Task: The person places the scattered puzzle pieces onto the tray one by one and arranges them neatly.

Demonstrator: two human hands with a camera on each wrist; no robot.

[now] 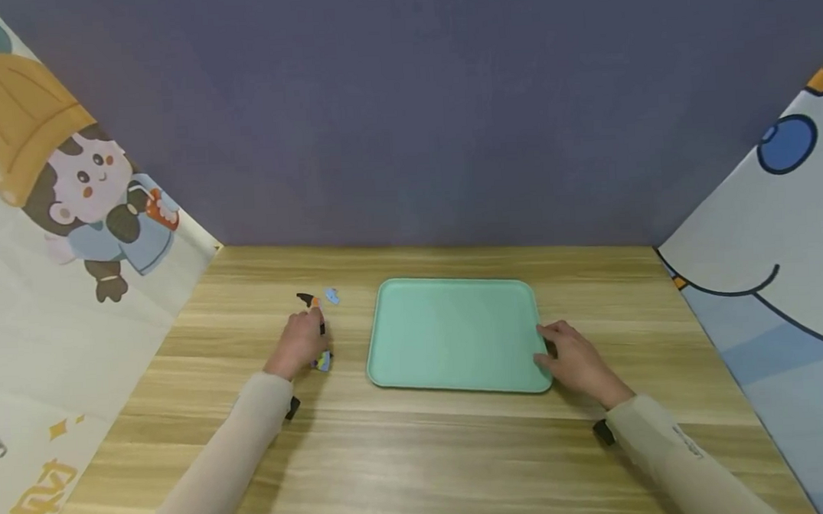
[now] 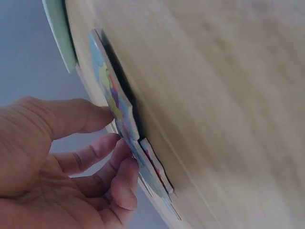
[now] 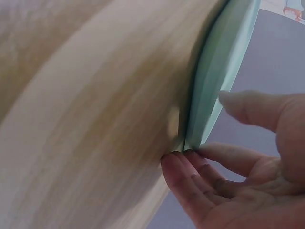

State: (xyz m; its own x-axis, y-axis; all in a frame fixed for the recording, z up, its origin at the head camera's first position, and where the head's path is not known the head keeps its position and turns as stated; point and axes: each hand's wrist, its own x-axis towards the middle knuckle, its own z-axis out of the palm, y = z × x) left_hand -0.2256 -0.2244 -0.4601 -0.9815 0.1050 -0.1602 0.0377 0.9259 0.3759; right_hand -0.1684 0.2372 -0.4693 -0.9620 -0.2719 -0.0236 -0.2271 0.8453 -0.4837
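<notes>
My left hand [image 1: 301, 342] is low over a small group of flat, printed puzzle pieces left of the tray. In the left wrist view, its thumb and curled fingers close at the near edge of a multicoloured puzzle piece [image 2: 114, 90], fingertips partly hidden. A smaller piece [image 2: 157, 167] lies against it. A blue piece [image 1: 333, 296] and a dark-and-orange piece [image 1: 307, 299] lie beyond the hand; a blue-green piece [image 1: 323, 361] is beside it. At the right edge of the mint-green tray [image 1: 456, 332], my right hand [image 1: 576, 359] rests with loosely bent fingers touching the rim.
The tray lies flat on a wood-grain table [image 1: 420, 456] and holds nothing. A dark wall [image 1: 419, 119] rises behind the table. Cartoon-printed white panels stand along the left [image 1: 55, 318] and right [image 1: 748, 227] sides.
</notes>
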